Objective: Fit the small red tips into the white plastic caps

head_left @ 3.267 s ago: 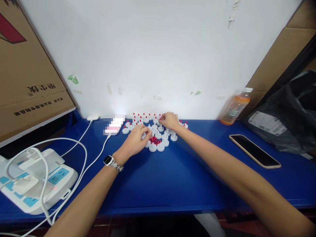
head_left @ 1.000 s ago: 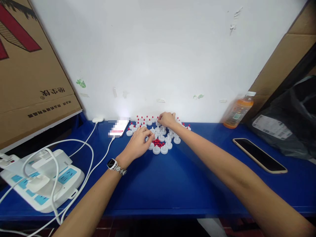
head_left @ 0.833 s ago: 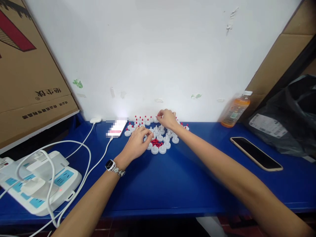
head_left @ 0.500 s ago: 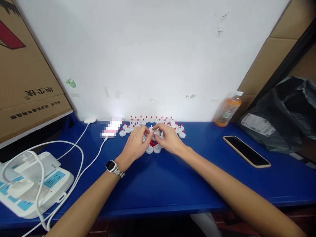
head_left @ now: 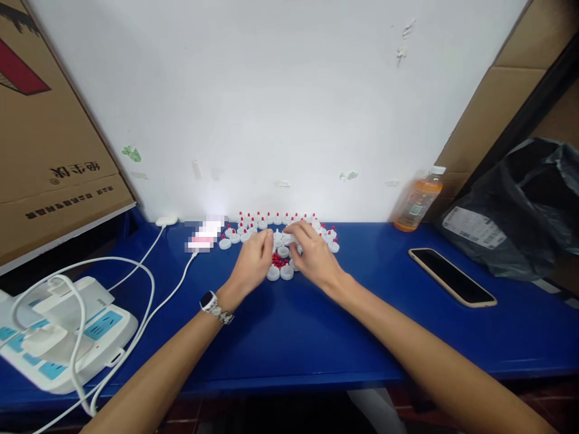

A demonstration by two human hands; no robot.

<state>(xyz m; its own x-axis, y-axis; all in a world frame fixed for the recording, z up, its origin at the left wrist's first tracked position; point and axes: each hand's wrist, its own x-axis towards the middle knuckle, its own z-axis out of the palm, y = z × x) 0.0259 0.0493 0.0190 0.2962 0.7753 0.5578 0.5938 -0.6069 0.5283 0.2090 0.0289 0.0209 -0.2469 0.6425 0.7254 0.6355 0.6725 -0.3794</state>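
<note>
My left hand [head_left: 252, 258] is closed like a loose fist beside the small red tips, thumb on top; whatever is inside its fingers is hidden. My right hand [head_left: 313, 254], curled, grips a white plastic cap [head_left: 287, 240] between thumb and fingers. Below and between the hands lies a small pile of red tips [head_left: 279, 260]. White spout caps [head_left: 286, 272] without red tips stand around that pile, some partly covered by my hands. Behind, several white caps with red tips [head_left: 225, 242] stand upright in rows along the wall.
On the left are a power strip [head_left: 115, 330] with white cables and a blurred-out object [head_left: 204, 235] with a cable. To the right lie a phone [head_left: 452, 277], a bottle of orange drink [head_left: 418, 199] and a black plastic bag [head_left: 511, 211]. A white wall [head_left: 289, 120] rises behind the table.
My hands have moved apart from each other. The left has closed into a fist and the right has lifted slightly with a white cap, uncovering more of the red pile.
</note>
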